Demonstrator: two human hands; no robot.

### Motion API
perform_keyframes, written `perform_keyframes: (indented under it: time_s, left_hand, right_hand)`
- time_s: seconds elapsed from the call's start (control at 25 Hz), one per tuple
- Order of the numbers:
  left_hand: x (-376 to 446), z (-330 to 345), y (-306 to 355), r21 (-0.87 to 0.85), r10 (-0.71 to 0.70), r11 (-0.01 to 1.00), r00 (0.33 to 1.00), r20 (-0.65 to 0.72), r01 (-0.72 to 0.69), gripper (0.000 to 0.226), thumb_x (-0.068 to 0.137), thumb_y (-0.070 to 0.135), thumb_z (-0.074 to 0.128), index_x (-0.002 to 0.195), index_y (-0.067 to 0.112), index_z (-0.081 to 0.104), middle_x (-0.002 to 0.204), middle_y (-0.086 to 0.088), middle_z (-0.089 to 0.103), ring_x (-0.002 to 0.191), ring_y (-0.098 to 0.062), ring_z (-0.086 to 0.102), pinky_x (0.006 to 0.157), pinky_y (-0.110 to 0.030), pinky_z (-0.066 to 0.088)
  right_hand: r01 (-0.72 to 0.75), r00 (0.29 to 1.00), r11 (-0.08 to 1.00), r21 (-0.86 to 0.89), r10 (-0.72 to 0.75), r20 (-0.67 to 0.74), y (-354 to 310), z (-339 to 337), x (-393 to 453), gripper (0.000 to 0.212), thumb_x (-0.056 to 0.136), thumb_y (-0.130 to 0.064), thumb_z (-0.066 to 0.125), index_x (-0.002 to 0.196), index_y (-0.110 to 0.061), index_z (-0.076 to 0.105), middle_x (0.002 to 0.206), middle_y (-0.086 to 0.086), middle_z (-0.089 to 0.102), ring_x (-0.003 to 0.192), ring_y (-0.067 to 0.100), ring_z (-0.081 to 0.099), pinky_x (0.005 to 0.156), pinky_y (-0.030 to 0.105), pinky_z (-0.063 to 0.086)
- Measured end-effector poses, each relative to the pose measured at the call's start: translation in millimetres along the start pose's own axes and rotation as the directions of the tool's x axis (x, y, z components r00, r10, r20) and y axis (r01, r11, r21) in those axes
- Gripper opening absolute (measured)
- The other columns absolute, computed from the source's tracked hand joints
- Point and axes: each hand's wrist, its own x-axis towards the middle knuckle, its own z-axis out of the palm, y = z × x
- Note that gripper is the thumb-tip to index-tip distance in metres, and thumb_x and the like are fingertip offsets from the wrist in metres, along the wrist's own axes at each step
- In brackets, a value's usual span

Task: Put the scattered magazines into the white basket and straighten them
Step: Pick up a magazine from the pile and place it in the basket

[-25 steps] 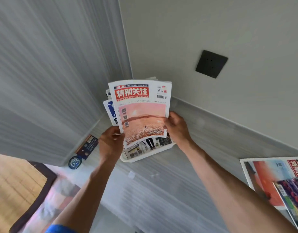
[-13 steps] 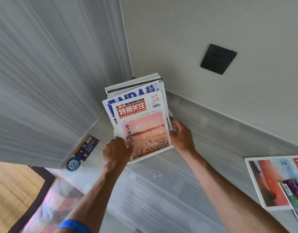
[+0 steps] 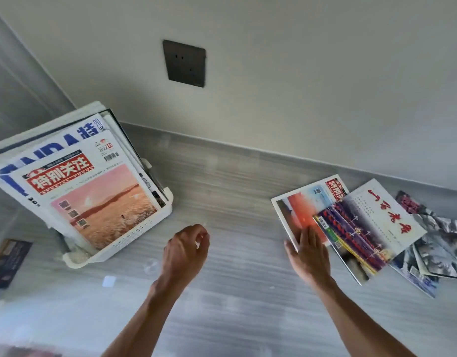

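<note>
The pale grey wood-grain surface (image 3: pixel 222 181) fills the lower view and meets a cream wall at its far edge. At nine o'clock stands the white slotted plastic basket (image 3: pixel 134 235), pushed toward the corner, with several magazines leaning upright inside it. The front one is the pink-sunset magazine with a red title block (image 3: pixel 93 199); just behind it stands a white magazine with large blue letters (image 3: pixel 55 145). At three o'clock lies the scattered pile of magazines flat on the surface: a white-bordered red-and-orange magazine (image 3: pixel 297 210) at the bottom left, overlapped by a white magazine with red brush lettering (image 3: pixel 376 222), and beyond it, dark grey illustrated magazines (image 3: pixel 443 248) fanned toward the edge of view. A dark square wall socket (image 3: pixel 185 63) sits at twelve o'clock. The right hand (image 3: pixel 308 249) lies with straight fingers, their tips touching the near corner of the red-and-orange magazine. The left hand (image 3: pixel 186 247) hovers at centre, fingers loosely curled, holding nothing. A dark booklet (image 3: pixel 8 258) lies at the left edge.
</note>
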Motion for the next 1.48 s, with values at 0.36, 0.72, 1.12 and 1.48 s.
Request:
perform_keyframes:
  time_s: [0.36, 0.72, 1.12, 1.48]
  left_hand:
    - [-14.0, 52.3, 19.8, 0.130, -0.075, 0.989, 0.996, 0.056, 0.067, 0.019, 0.087, 0.022, 0.058, 0.105, 0.018, 0.064, 0.106, -0.002, 0.071, 0.098, -0.026, 0.063, 0.079, -0.035, 0.051]
    - [-38.6, 67.3, -13.9, 0.087, -0.479, 0.877, 0.875, 0.070, 0.473, 0.044, 0.085, 0.025, 0.059, 0.126, 0.014, 0.047, 0.115, -0.013, 0.061, 0.095, -0.029, 0.061, 0.080, -0.043, 0.055]
    - [-48.6, 2.7, -11.4, -0.417, -0.154, 0.906, 0.972, -0.176, 0.068, 0.020, 0.097, 0.037, 0.040, 0.103, 0.036, 0.059, 0.073, -0.001, 0.068, 0.058, -0.015, 0.066, 0.045, -0.044, 0.053]
    - [-7.4, -140.2, -73.8, -0.629, -0.406, 0.777, 0.739, -0.537, -0.030, 0.023, 0.095, 0.007, 0.055, 0.108, 0.022, 0.068, 0.097, 0.014, 0.067, 0.081, 0.009, 0.065, 0.064, -0.025, 0.053]
  right_hand:
    - [0.442, 0.879, 0.896, -0.038, -0.425, 0.216, -27.4, 52.9, -103.5, 0.087, 0.085, -0.072, 0.029, 0.151, -0.015, 0.032, 0.162, 0.005, 0.022, 0.145, 0.025, 0.031, 0.117, 0.043, 0.028]
    - [0.654, 0.715, 0.747, 0.121, -0.662, 0.225, -28.9, 64.4, -118.6, 0.073, 0.089, -0.057, 0.041, 0.152, -0.024, 0.025, 0.164, -0.011, 0.013, 0.149, 0.013, 0.017, 0.120, 0.030, 0.003]
    - [-0.029, 0.964, 0.716, 0.698, -0.164, 0.209, -98.9, -6.7, -59.1, 0.052, 0.080, -0.048, 0.072, 0.126, -0.033, 0.051, 0.114, -0.015, 0.061, 0.098, 0.014, 0.061, 0.081, 0.032, 0.049]
    - [0.114, 0.888, 0.314, 0.943, -0.458, 0.045, -291.9, -68.1, -48.2, 0.006, 0.091, -0.003, 0.058, 0.092, -0.002, 0.064, 0.080, 0.010, 0.068, 0.069, 0.023, 0.062, 0.055, 0.028, 0.047]
